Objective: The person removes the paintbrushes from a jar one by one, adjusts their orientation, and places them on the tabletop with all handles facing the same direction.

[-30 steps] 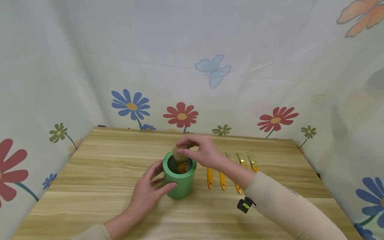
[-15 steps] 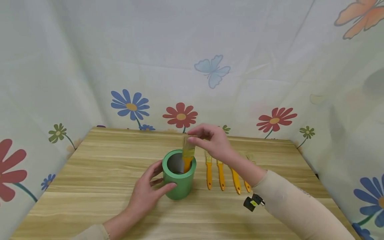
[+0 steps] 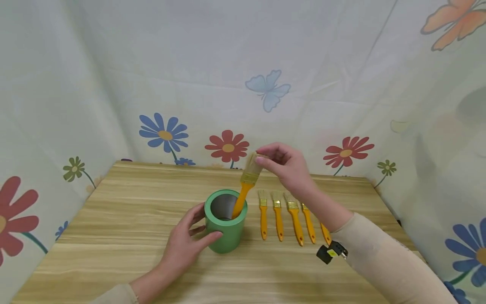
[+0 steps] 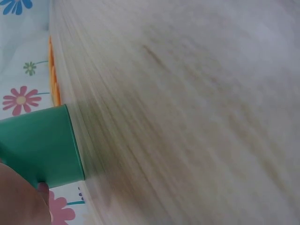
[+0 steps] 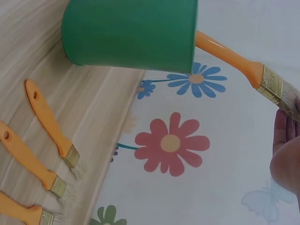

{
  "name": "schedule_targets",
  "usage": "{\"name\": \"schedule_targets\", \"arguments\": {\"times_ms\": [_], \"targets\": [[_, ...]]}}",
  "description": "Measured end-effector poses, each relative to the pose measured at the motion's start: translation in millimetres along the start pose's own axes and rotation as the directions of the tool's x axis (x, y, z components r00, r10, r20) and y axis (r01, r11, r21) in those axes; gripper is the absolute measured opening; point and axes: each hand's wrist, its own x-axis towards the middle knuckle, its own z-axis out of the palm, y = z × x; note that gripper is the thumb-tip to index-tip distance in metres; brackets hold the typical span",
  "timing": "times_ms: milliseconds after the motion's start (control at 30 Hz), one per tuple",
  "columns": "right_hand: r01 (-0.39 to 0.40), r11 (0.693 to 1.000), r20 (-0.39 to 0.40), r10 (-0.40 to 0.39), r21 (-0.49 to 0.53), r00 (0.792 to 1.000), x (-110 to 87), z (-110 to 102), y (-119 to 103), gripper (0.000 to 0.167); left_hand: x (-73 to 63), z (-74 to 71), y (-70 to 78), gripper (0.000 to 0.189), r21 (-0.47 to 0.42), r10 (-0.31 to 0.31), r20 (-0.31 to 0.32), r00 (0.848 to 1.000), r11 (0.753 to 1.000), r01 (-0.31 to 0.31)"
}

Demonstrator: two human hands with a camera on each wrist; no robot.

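Observation:
A green cylindrical can [image 3: 225, 236] with a grey inside stands on the wooden table. My left hand [image 3: 184, 240] holds it from the left, thumb on the front and fingers round the far side. By its bristles, my right hand [image 3: 286, 166] pinches a paintbrush [image 3: 247, 182] with a yellow-orange handle and gold ferrule. The brush slants up to the right, its handle end inside the can's mouth and hidden by the rim. In the right wrist view, the paintbrush [image 5: 234, 58] sticks out of the can [image 5: 131, 35], bristles at the fingers.
Several similar paintbrushes [image 3: 279, 219] lie in a row right of the can, bristles toward the back. The rightmost is partly covered by the right forearm. Flower-printed cloth [image 3: 182, 84] hangs behind the wooden table [image 3: 133, 198].
My right hand has moved up and to the right, drawing the paintbrush partly out of the can. More of its handle shows. My left hand has stayed on the can.

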Motion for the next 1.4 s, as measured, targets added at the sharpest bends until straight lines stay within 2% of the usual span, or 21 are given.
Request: {"name": "schedule_targets", "arguments": {"times_ms": [333,533,1067,1233,1400], "targets": [[-0.017,0.999,-0.079,0.021,0.051,0.997,3.9,-18.3,-5.9,0.017,-0.4,-0.2,-1.5,0.083,-0.006,0.001,-0.005,1.0,1.0,-0.001],[0.008,0.997,-0.122,0.002,0.082,0.993,5.0,-30.1,-10.5,0.015,-1.0,0.2,-1.3,0.083,-0.01,0.008,-0.01,1.0,1.0,-0.008],[-0.031,0.997,-0.162,0.043,0.076,0.986,-9.4,-67.9,-7.2,0.015,-0.1,1.9,-1.9,0.083,-0.012,0.04,-0.018,0.999,0.999,-0.04],[-0.055,0.994,-0.168,0.071,0.098,0.983,-15.8,-79.7,-4.4,0.015,-0.3,1.3,-1.3,0.084,-0.009,0.035,-0.019,0.999,0.999,-0.035],[-0.084,0.994,-0.161,0.094,0.066,0.982,-22.2,-90.4,1.2,0.015,-0.7,1.1,0.6,0.084,-0.01,0.021,-0.013,1.0,1.0,-0.021]]}}
